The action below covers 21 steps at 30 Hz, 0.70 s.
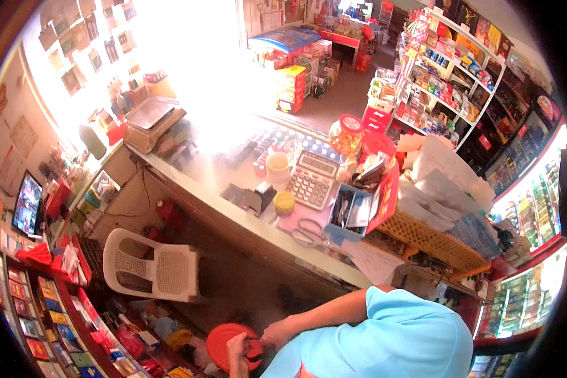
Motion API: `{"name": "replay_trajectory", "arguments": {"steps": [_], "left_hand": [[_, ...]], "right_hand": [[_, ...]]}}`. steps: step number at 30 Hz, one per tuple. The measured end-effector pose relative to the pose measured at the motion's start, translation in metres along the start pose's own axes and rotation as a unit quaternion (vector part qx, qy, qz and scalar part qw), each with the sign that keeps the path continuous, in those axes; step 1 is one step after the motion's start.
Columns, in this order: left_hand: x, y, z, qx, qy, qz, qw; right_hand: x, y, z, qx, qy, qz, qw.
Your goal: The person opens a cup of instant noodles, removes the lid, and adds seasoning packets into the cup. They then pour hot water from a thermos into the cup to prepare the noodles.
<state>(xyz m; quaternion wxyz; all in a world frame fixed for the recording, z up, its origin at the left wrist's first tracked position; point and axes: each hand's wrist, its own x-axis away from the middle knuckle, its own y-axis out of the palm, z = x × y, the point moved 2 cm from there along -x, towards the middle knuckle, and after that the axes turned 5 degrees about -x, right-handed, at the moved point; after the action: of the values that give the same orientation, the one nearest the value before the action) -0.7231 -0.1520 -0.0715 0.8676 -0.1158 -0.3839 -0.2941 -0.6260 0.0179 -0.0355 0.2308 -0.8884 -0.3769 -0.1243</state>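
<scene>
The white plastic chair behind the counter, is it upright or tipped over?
Tipped over. The white plastic chair lies on its side on the floor below the counter, its slotted backrest pointing left and its seat facing the camera.

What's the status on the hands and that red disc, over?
Left hand gripping red round disc. Right hand on its edge. White plastic chair beside, apart.

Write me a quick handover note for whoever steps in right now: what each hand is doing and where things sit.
Left hand: gripping the near edge of the round red plastic lid, low behind the counter.
Right hand: closed on the same lid's right side, by a dark part there; what that part is cannot be told.
Nearby: white plastic chair to the left; grey desk calculator and scissors on the long counter ahead.
Done: lid is in both hands.
Left: nothing more shows.
</scene>
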Motion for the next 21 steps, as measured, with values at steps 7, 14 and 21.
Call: {"name": "replay_trajectory", "arguments": {"steps": [7, 14, 21], "left_hand": [[-0.010, -0.009, 0.070, 0.064, -0.097, -0.055, 0.992], [-0.044, -0.025, 0.063, -0.119, 0.010, -0.042, 0.992], [-0.035, -0.006, 0.150, -0.216, 0.053, -0.081, 0.972]], "right_hand": [[-0.026, -0.055, 0.021, 0.022, -0.112, 0.072, 0.991], [0.021, -0.113, 0.023, -0.026, -0.154, 0.158, 0.975], [0.038, -0.157, 0.022, -0.202, -0.121, 0.203, 0.950]]}}
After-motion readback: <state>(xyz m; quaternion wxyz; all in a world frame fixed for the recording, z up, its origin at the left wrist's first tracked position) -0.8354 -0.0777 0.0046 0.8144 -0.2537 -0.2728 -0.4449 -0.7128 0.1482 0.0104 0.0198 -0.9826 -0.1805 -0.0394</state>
